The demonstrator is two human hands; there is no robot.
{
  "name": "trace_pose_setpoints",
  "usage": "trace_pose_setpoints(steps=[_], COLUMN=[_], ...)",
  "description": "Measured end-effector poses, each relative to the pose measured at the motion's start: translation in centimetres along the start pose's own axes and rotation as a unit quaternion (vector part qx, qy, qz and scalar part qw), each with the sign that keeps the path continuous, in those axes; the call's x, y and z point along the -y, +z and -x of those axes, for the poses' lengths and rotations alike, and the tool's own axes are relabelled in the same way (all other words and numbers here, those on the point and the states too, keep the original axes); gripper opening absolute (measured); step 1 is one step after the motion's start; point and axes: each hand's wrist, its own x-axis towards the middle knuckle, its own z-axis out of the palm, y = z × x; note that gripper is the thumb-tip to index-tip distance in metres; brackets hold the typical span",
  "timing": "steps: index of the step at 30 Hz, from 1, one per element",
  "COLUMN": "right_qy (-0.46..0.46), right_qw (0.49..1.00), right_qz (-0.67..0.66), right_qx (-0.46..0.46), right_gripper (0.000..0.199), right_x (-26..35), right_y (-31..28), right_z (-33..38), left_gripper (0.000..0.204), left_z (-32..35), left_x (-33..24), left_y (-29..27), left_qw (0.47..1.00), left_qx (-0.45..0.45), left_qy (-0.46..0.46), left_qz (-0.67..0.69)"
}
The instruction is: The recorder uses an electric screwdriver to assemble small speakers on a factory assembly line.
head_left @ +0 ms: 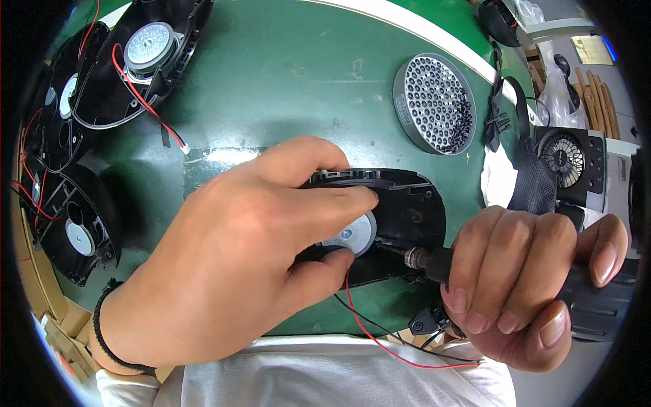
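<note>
A black plastic housing lies on the green table in front of me, with a round silver speaker set inside it. My left hand is closed around the speaker, fingers on its far side and thumb on its near side; it hides much of the housing's left part. In my right hand is a black screwdriver, probably a powered one, with a metal collar. Its bit points left into the housing, close beside the speaker. Red and black wires run from the housing's near edge toward my shirt.
At the far right of the table stands a round grey screw tray with many holes and small black screws. More black housings with speakers and loose wires crowd the left side. A small black fan and white tissue are at the right.
</note>
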Motion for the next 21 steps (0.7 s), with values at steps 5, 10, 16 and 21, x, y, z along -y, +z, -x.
trace_pose_setpoints(steps=[5, 10, 16, 21], right_qy=[0.012, 0.023, 0.025, 0.025], right_qw=[1.0, 1.0, 0.999, 0.992], right_qz=[-0.012, 0.0, 0.003, 0.117], right_qx=[-0.002, -0.004, -0.019, -0.029], right_gripper=[0.038, 0.037, 0.038, 0.04], right_x=[0.0, -0.2, -0.3, 0.6], right_y=[0.2, 0.8, 1.0, 2.0], right_z=[-0.1, 0.2, 0.3, 0.8], left_gripper=[0.049, 0.05, 0.049, 0.044], left_z=[-0.1, 0.0, 0.0, -0.1], left_x=[0.0, 0.1, 0.0, -0.1], left_y=[-0.1, -0.1, -0.1, 0.1], left_qw=[1.0, 1.0, 1.0, 1.0], left_qx=[-0.001, -0.002, 0.0, 0.001], left_qy=[0.006, 0.007, 0.005, 0.009], left_qz=[0.01, 0.015, 0.008, 0.01])
